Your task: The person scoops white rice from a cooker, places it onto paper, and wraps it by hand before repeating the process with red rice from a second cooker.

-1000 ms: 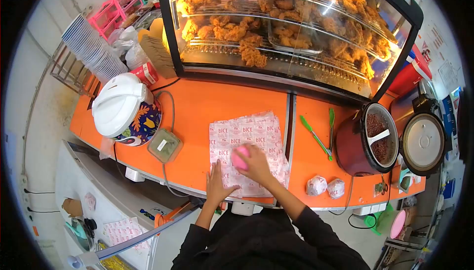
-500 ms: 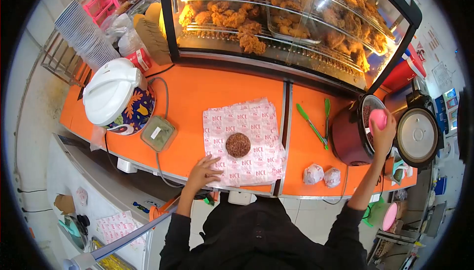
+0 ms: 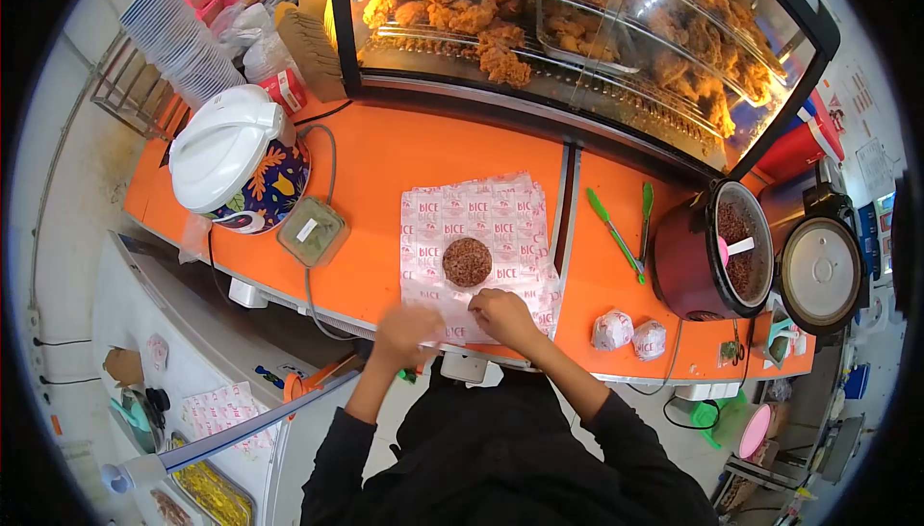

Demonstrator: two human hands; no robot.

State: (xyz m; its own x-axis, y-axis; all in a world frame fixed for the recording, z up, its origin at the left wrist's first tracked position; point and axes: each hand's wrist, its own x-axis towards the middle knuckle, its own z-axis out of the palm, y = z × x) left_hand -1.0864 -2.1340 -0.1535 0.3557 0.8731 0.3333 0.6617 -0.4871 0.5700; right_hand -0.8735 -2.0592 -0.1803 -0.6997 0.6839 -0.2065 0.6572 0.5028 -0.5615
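A round, flat cake of reddish-brown rice (image 3: 467,262) lies on a stack of printed wrapping paper (image 3: 520,228). My right hand (image 3: 505,318) is over the paper's near part, just below the rice, its fingers closed at the sheet. What they hold, if anything, is hidden. My left hand (image 3: 409,335) is smeared by motion at the paper's near left corner, so its fingers cannot be made out. Inside the dark red rice cooker (image 3: 685,271) rests a pink scoop (image 3: 736,248) with a pale handle, among brown rice.
Two wrapped balls (image 3: 630,334) and green-handled tongs (image 3: 617,237) lie left of the cooker. A lidded tub (image 3: 314,230) and a white-lidded pot (image 3: 226,151) stand at left. Behind is a glass display case (image 3: 587,93) of fried chicken.
My right hand has left the pink cup-like scoop in the cooker and moved left to the paper. My left hand has shifted slightly right and is now blurred.
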